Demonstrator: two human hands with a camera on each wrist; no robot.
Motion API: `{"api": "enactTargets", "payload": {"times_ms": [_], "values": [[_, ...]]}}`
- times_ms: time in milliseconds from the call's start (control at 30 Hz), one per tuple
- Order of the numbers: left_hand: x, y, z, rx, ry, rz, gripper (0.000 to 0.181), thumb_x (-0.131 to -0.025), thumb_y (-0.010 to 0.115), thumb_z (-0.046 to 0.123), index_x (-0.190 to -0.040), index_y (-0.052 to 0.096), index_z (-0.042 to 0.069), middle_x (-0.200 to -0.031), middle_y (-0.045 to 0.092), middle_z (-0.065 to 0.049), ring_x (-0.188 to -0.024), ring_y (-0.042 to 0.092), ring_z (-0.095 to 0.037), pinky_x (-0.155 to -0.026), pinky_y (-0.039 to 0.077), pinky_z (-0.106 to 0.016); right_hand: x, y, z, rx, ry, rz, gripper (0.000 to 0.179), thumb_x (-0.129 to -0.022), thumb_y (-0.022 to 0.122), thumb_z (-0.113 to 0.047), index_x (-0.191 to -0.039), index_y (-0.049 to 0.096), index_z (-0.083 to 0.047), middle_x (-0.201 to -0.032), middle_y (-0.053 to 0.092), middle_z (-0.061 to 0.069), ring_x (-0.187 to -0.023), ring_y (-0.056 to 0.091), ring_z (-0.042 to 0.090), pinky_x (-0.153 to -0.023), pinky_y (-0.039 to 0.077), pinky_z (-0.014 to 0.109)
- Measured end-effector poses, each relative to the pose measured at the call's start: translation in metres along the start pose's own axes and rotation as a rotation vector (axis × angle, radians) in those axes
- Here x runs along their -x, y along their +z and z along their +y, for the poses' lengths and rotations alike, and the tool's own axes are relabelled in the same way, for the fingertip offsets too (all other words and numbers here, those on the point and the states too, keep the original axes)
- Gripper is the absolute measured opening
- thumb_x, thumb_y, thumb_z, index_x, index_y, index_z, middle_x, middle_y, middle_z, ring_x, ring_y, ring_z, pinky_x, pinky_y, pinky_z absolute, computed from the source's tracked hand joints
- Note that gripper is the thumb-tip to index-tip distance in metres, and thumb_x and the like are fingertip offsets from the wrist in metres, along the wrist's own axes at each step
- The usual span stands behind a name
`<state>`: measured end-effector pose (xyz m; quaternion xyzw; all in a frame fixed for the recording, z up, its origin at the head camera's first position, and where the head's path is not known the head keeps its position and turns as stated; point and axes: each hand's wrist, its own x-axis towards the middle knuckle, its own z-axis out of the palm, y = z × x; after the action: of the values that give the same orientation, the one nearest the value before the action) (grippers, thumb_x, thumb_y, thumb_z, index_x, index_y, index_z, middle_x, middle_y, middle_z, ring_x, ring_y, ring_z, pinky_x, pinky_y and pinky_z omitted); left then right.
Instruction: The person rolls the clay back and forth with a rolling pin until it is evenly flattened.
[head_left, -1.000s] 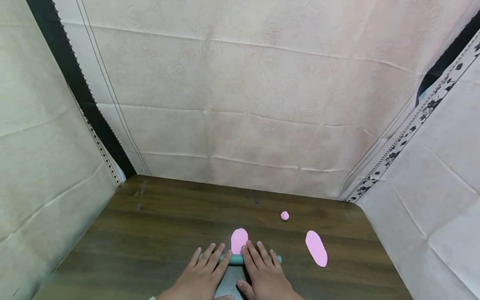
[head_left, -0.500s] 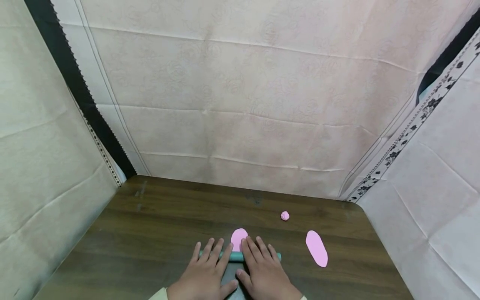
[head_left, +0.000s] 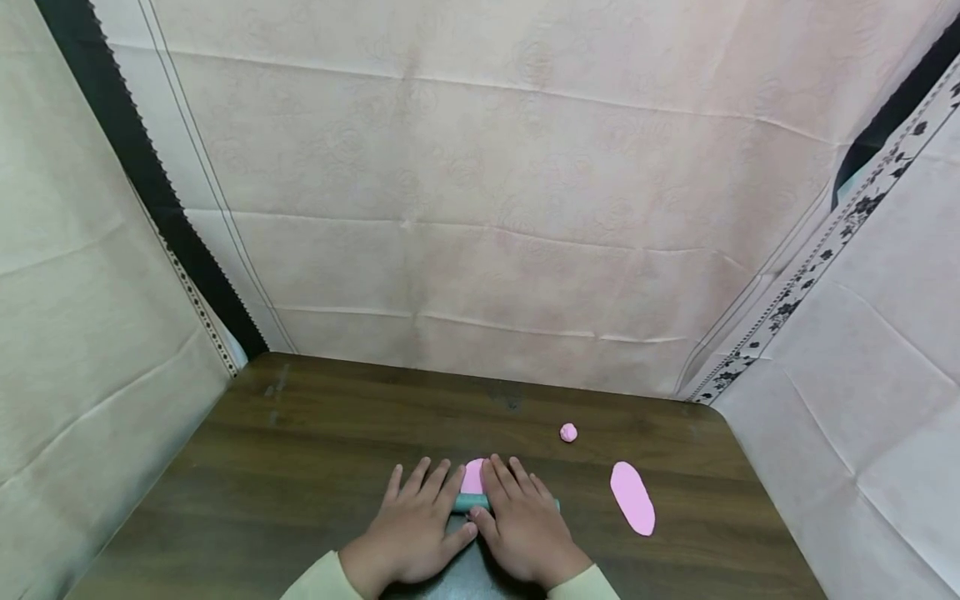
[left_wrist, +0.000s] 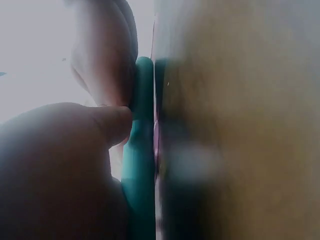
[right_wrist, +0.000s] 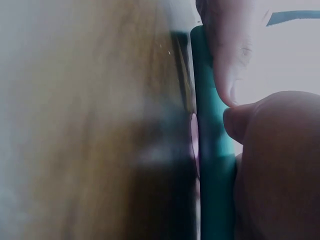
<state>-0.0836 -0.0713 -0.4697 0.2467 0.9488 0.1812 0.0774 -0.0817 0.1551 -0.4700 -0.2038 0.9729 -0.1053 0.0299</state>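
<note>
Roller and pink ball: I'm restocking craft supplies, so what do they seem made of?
Roller: probably plastic, smooth with a soft sheen, from its even green colour; painted wood is possible.

Pink ball: perhaps modelling clay, matte, from its slightly lumpy surface.

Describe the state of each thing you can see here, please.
Pink sheet: flattened, partly covered.
Green roller: lying across the pink sheet.
Left hand: fingers straight, on the roller.
Right hand: fingers straight, on the roller.
Pink oval: looks flat, uncovered.
Pink ball: rounded, unflattened.
Backdrop cloth: creased.
</note>
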Motion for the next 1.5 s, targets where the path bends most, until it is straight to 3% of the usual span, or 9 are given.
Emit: {"api": "enactTargets", "payload": {"times_ms": [567,1033,1500], "values": [[-0.024,-0.006,-0.009,0.025,-0.013,0.033,0.086,-0.115,0.042,0.07,-0.177,0.036,0.012,-0.183,0.039,-0.012,-0.172,0.027,-0.048,-0.133,0.013,-0.082,-0.027,0.003,0.01,-0.007,0.051,0.012,0.07,-0.122,0.034,-0.054,-0.177,0.037,-0.012,-0.185,0.034,0.008,-0.174,0.027,0.039,-0.137,0.028,0.068],[-0.05,-0.006,-0.025,-0.059,-0.003,0.067,0.077,-0.119,0.031,0.066,-0.177,0.037,0.016,-0.186,0.031,-0.009,-0.174,0.023,-0.042,-0.136,0.013,-0.077,-0.054,0.007,0.024,0.007,0.079,-0.002,0.074,-0.121,0.024,-0.063,-0.178,0.035,-0.017,-0.186,0.032,0.005,-0.175,0.024,0.036,-0.137,0.026,0.068],[-0.074,-0.009,-0.036,-0.033,-0.034,0.036,0.079,-0.119,0.025,0.069,-0.179,0.034,0.019,-0.188,0.025,-0.008,-0.176,0.016,-0.04,-0.136,0.016,-0.076,-0.078,0.001,0.039,-0.003,0.049,-0.029,0.078,-0.119,0.019,-0.066,-0.181,0.025,-0.019,-0.19,0.019,0.006,-0.177,0.015,0.035,-0.138,0.024,0.067]]}}
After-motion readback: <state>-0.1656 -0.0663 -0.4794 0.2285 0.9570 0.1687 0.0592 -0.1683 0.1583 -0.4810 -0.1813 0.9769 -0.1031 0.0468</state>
